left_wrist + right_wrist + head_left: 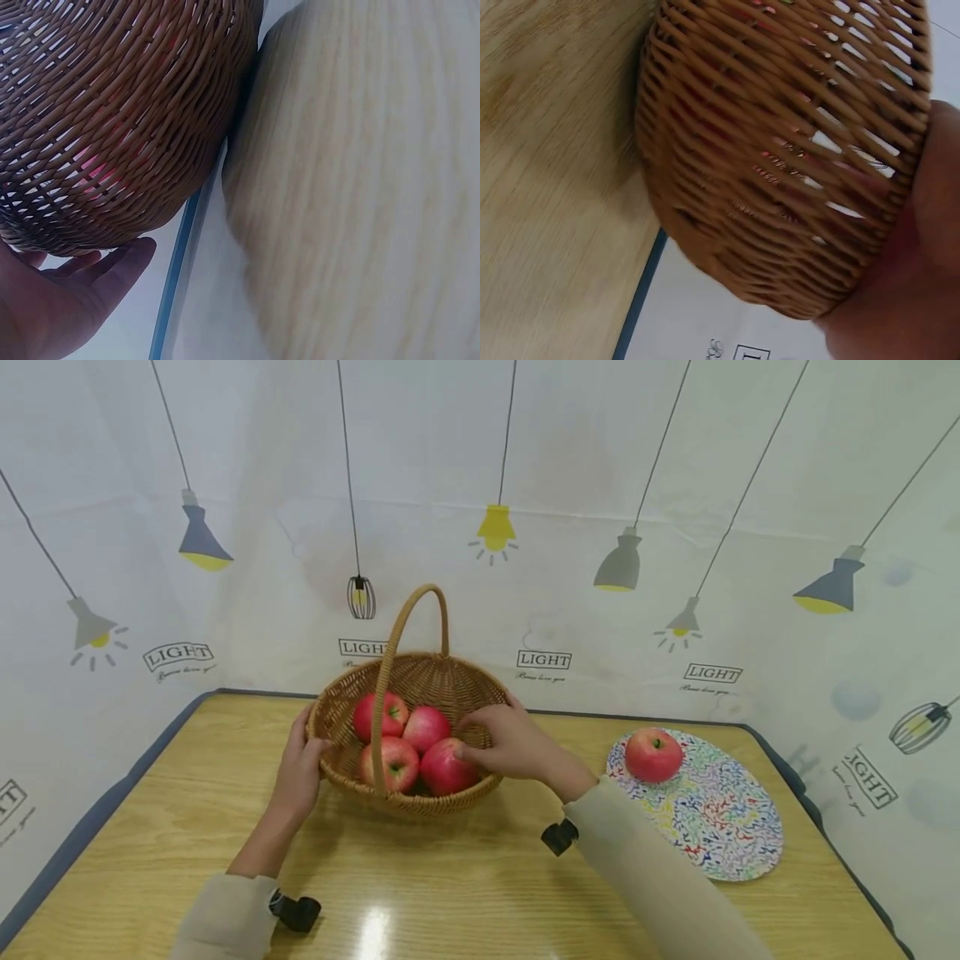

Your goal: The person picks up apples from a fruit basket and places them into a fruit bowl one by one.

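A brown wicker basket (pixel 420 802) with a tall arched handle holds several red apples (pixel 426 729). My left hand (pixel 296 772) grips its left side, the thumb at the rim and the fingers along the outside. In the left wrist view the fingertips of the left hand (pixel 82 296) lie against the woven wall. My right hand (pixel 517 747) holds the right side of the basket, its thumb reaching in over the rim beside the nearest apple (pixel 448 768). In the right wrist view, the right hand (pixel 907 307) is close along the basket's edge (pixel 780 187).
To the right, an oval mat (pixel 738 827) with colourful squiggles lies on the wooden table (pixel 465 885), a single red apple (pixel 654 755) on its far left part. A pale wall covering (pixel 600 468) printed with hanging lamps stands right behind the table's back edge.
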Tool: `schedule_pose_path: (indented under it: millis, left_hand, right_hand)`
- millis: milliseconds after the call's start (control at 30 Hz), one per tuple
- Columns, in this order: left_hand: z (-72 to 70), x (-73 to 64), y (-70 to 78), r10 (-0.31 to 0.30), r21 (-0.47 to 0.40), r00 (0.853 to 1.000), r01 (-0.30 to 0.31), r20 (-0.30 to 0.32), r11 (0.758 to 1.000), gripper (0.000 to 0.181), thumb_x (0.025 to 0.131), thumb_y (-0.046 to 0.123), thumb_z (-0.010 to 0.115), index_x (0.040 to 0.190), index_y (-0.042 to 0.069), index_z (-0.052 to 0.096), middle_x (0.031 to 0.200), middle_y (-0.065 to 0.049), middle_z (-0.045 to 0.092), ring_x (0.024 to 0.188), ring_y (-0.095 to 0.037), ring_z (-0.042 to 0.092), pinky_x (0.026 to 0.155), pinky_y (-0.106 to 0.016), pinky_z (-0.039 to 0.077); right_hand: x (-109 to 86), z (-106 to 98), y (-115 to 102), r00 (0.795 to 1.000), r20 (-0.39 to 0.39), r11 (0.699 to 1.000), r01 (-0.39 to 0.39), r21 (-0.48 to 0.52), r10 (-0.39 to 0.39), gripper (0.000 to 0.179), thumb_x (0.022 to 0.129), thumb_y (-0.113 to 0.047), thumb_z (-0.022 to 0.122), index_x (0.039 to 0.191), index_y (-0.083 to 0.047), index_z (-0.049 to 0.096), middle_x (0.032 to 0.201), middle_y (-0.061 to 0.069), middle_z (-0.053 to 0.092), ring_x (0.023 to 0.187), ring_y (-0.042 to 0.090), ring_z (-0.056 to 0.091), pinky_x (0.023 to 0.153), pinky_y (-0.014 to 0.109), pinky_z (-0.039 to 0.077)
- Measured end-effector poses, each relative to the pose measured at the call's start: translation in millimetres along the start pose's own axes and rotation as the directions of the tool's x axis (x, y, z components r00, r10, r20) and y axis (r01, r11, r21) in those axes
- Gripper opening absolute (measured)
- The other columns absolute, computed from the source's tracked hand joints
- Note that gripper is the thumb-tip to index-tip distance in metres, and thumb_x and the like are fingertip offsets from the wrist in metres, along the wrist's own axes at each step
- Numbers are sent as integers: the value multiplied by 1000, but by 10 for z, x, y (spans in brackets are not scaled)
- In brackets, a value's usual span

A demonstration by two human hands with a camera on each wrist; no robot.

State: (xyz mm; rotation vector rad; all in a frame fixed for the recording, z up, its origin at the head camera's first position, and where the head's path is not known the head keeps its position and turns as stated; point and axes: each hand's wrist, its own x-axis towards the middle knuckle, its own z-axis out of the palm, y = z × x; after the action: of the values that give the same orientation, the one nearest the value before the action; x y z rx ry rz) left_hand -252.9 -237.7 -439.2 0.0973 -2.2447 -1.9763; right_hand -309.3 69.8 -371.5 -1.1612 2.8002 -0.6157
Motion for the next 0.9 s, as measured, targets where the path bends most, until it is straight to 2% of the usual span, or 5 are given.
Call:
schedule_pose_path:
  millis: [267,567,667,767,900]
  left_hand:
    - [6,6,4,-12,10,1000,12,-11,1000,70,98,15,31,164,20,8,169,-17,11,149,-48,26,110,-63,38]
    - [-5,11,-9,4,33,1000,-3,-16,999,70,98,14,31,164,18,9,169,-18,13,151,-46,24,113,-64,35]
    - [-4,6,-7,13,44,1000,-12,-18,999,71,97,13,31,164,17,9,169,-18,13,151,-46,23,113,-65,34]
    - [1,4,-7,14,51,1000,-13,-21,999,71,97,13,32,164,17,9,169,-18,13,152,-45,22,114,-65,33]
    - [8,3,-6,8,63,1000,-7,-26,998,71,97,13,32,164,17,10,169,-17,14,152,-45,22,115,-65,32]
  right_hand:
    - [9,-21,-41,992,105,998,-64,-21,66,42,95,-36,66,129,-11,67,106,-2,79,109,15,72,126,59,0]
    - [11,-68,-74,986,169,997,-7,71,-5,44,91,-28,72,131,-13,65,117,1,76,119,17,68,125,61,-2]
    - [21,-67,-119,983,183,995,10,103,-29,45,90,-24,74,132,-10,65,120,4,74,119,21,67,126,55,18]
    - [37,-65,-165,985,167,993,32,115,-51,42,88,-19,75,128,-7,67,120,6,74,118,22,67,113,45,44]
    - [59,-52,-194,990,126,992,53,111,-67,35,87,-16,76,121,-9,72,115,3,76,113,18,69,99,35,54]
